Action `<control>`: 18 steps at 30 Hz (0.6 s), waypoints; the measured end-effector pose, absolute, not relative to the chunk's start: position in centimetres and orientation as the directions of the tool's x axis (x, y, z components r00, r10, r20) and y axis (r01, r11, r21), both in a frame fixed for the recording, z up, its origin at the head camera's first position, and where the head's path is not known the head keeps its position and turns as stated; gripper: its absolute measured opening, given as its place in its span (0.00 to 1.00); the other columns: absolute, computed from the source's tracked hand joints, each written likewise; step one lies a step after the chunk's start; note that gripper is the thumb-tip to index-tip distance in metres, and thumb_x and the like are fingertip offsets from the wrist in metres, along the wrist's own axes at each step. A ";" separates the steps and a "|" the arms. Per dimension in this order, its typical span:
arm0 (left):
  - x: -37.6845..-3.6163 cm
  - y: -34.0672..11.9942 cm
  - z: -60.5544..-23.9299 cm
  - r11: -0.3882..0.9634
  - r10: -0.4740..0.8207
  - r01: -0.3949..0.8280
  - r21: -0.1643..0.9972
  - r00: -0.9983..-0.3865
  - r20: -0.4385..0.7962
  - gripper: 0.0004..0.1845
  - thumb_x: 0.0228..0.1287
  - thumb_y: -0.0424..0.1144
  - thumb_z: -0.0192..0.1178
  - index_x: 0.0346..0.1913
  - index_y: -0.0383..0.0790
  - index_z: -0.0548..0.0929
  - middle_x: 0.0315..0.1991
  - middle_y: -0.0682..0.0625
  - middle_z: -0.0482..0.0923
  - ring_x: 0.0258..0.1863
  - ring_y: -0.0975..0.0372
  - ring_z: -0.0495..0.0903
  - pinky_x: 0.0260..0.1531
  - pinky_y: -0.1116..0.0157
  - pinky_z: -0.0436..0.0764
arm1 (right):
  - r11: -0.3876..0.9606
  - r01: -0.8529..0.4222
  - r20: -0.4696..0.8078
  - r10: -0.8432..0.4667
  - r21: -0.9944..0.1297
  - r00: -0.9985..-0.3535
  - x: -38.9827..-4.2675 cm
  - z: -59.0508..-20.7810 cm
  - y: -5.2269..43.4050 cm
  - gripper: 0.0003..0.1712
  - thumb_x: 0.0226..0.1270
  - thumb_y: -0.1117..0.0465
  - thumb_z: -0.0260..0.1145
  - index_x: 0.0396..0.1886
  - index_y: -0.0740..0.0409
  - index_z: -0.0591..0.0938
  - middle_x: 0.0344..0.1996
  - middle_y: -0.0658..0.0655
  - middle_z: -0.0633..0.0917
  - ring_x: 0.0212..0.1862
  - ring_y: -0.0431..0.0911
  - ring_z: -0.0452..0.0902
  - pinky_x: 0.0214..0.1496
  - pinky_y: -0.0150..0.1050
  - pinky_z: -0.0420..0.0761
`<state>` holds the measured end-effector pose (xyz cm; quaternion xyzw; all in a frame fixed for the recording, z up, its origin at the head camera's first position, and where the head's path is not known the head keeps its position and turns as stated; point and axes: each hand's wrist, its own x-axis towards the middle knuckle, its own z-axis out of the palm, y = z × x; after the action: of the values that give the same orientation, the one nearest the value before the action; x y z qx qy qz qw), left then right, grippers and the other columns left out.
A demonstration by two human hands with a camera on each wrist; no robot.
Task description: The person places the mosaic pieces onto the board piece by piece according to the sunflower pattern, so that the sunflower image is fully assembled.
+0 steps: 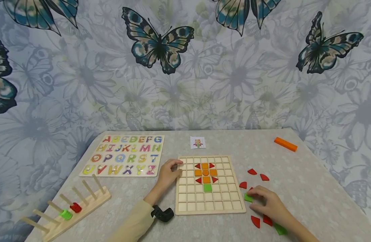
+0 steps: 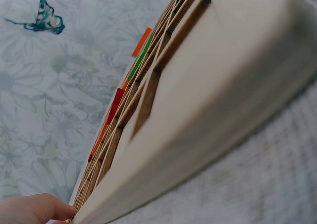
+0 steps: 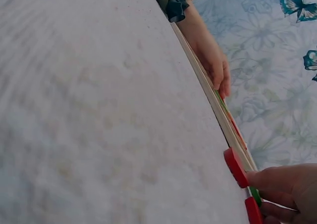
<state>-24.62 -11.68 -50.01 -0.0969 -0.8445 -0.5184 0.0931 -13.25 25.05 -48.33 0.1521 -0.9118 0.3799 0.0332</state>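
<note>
Right hand (image 1: 270,203) pinching a green piece (image 1: 248,198)
Light, stiff, I'd guess; grip its edges. Left hand (image 1: 168,173), fingers relaxed, touches the board (image 1: 191,197).

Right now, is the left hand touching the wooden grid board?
Touching. In the head view, the left hand overlaps the left edge of the wooden grid board, and the left wrist view shows it meeting the wood.

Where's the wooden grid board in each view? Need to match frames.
Head: board low in frame, just right of centre.
Left wrist: board looms large, slanting from lower left to upper right.
Right wrist: board near edge-on, a thin strip running down toward lower right.
Shared landmark: butterfly-print wall.
</note>
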 end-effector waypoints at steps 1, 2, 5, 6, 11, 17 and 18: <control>-24.6 -11.7 -50.0 0.442 0.065 0.257 0.860 -0.965 0.255 0.14 0.51 0.28 0.63 0.44 0.39 0.85 0.46 0.46 0.82 0.50 0.54 0.79 0.50 0.59 0.76 | 0.667 -0.304 0.182 -0.247 -0.680 -0.952 -13.3 -48.4 24.9 0.19 0.49 0.61 0.75 0.43 0.48 0.83 0.39 0.44 0.82 0.40 0.32 0.76 0.45 0.26 0.78; -24.7 -11.7 -50.0 0.446 0.063 0.257 0.857 -0.964 0.256 0.15 0.51 0.28 0.63 0.44 0.39 0.85 0.46 0.46 0.82 0.50 0.54 0.79 0.50 0.59 0.76 | 0.676 -0.299 0.183 -0.240 -0.673 -0.953 -13.4 -48.4 24.7 0.19 0.49 0.61 0.75 0.43 0.47 0.83 0.38 0.42 0.82 0.41 0.32 0.76 0.46 0.26 0.78; -24.8 -11.7 -50.0 0.450 0.058 0.244 0.859 -0.968 0.245 0.15 0.50 0.29 0.64 0.44 0.39 0.85 0.46 0.47 0.82 0.49 0.56 0.78 0.50 0.61 0.76 | 0.707 -0.274 0.168 -0.218 -0.652 -0.961 -13.7 -48.3 24.4 0.18 0.49 0.63 0.75 0.41 0.45 0.83 0.37 0.40 0.82 0.41 0.30 0.75 0.47 0.27 0.79; -24.8 -11.7 -50.1 0.452 0.059 0.246 0.858 -0.967 0.246 0.15 0.50 0.29 0.64 0.44 0.39 0.85 0.46 0.47 0.82 0.49 0.56 0.78 0.50 0.62 0.76 | 0.710 -0.269 0.166 -0.212 -0.651 -0.963 -13.8 -48.3 24.4 0.18 0.49 0.64 0.74 0.41 0.45 0.84 0.37 0.40 0.82 0.41 0.30 0.75 0.46 0.27 0.79; -24.8 -11.6 -50.1 0.443 0.061 0.248 0.862 -0.967 0.247 0.15 0.50 0.28 0.63 0.44 0.39 0.85 0.46 0.46 0.82 0.50 0.55 0.79 0.51 0.59 0.76 | 0.694 -0.287 0.208 -0.198 -0.660 -0.958 -13.9 -48.5 24.4 0.18 0.47 0.67 0.74 0.38 0.46 0.84 0.35 0.40 0.82 0.39 0.30 0.75 0.43 0.27 0.79; -24.8 -11.6 -50.2 0.451 0.053 0.238 0.860 -0.969 0.240 0.15 0.50 0.28 0.63 0.43 0.41 0.85 0.46 0.47 0.82 0.50 0.56 0.79 0.51 0.60 0.75 | 0.612 -0.391 0.312 -0.236 -0.687 -0.920 -14.2 -48.4 23.4 0.17 0.48 0.65 0.75 0.40 0.50 0.84 0.38 0.47 0.83 0.39 0.33 0.75 0.40 0.27 0.78; -24.8 -11.5 -50.1 0.451 0.053 0.238 0.861 -0.969 0.240 0.15 0.50 0.28 0.63 0.43 0.41 0.85 0.46 0.47 0.82 0.49 0.56 0.79 0.51 0.61 0.75 | 0.593 -0.419 0.331 -0.257 -0.687 -0.908 -14.3 -48.3 22.9 0.17 0.48 0.65 0.75 0.40 0.51 0.84 0.38 0.48 0.84 0.38 0.33 0.75 0.40 0.28 0.79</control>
<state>-24.80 -11.54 -50.13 -0.0859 -0.8469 -0.5171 0.0892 -14.29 22.91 -48.32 0.1904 -0.8871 0.4087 0.0990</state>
